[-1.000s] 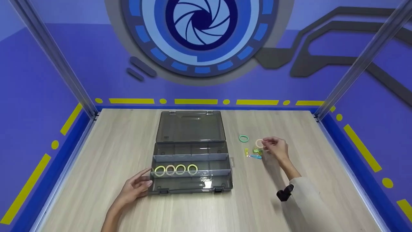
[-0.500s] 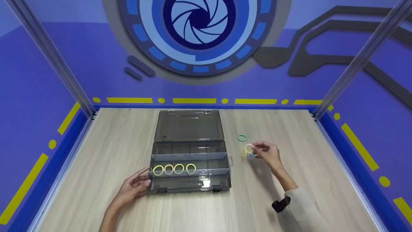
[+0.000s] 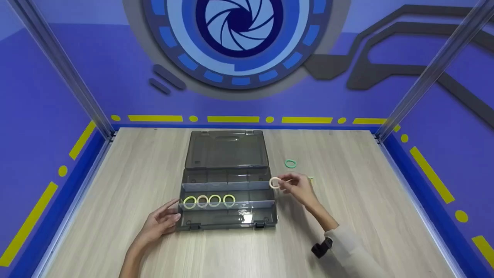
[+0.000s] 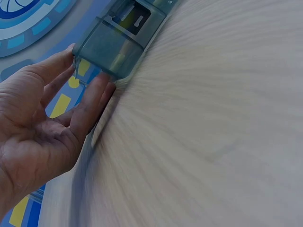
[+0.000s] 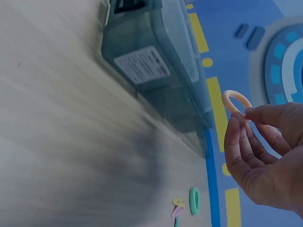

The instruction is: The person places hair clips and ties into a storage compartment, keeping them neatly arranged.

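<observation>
A dark translucent divided box lies with its lid folded back. My left hand rests its fingertips against the box's left end, fingers loosely extended; the left wrist view has the hand at the box's corner. Between thumb and fingers, my right hand pinches a pale peach hair tie, raised beside the box's right edge. In the right wrist view the hair tie stands up from the fingertips. Several yellow and peach hair ties line the middle compartment's left part.
A green hair tie lies on the table right of the lid. Small clips lie near it, mostly hidden behind the right hand in the head view. A white label is on the box's end. Blue printed walls enclose the table.
My right hand has carried the peach hair tie leftward from above the clips to the box's right edge. The left hand stays at the box's left end.
</observation>
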A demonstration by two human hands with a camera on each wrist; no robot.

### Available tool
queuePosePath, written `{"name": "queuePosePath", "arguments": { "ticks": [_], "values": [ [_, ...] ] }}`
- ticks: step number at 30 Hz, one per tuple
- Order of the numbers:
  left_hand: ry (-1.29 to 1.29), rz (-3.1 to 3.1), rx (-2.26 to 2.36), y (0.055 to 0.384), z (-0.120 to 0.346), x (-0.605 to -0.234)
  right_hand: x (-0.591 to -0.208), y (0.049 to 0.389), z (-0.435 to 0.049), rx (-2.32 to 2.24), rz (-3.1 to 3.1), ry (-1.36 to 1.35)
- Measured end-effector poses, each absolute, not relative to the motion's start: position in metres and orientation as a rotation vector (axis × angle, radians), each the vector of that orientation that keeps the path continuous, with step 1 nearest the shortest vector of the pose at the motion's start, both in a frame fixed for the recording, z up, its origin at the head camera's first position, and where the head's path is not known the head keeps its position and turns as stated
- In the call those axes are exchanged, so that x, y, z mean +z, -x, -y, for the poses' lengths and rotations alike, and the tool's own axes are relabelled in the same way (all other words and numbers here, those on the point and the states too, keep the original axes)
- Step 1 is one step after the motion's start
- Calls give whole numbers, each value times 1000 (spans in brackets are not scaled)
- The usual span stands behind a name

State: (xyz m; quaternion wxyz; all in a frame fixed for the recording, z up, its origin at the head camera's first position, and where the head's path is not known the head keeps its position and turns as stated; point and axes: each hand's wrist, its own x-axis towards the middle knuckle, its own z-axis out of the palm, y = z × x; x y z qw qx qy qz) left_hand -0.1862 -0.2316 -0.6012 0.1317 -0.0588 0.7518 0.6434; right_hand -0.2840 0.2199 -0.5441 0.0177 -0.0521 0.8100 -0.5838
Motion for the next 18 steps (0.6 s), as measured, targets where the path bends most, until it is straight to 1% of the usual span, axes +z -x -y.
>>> {"name": "queuePosePath", "arguments": {
  "ticks": [10,18],
  "values": [
    [221,-2153,1897,185,231,-603,-552,281,-186,-1625,-2566,425],
    [245,-2121,1908,185,232,-601,-563,282,-170,-1633,-2492,619]
  ]
}}
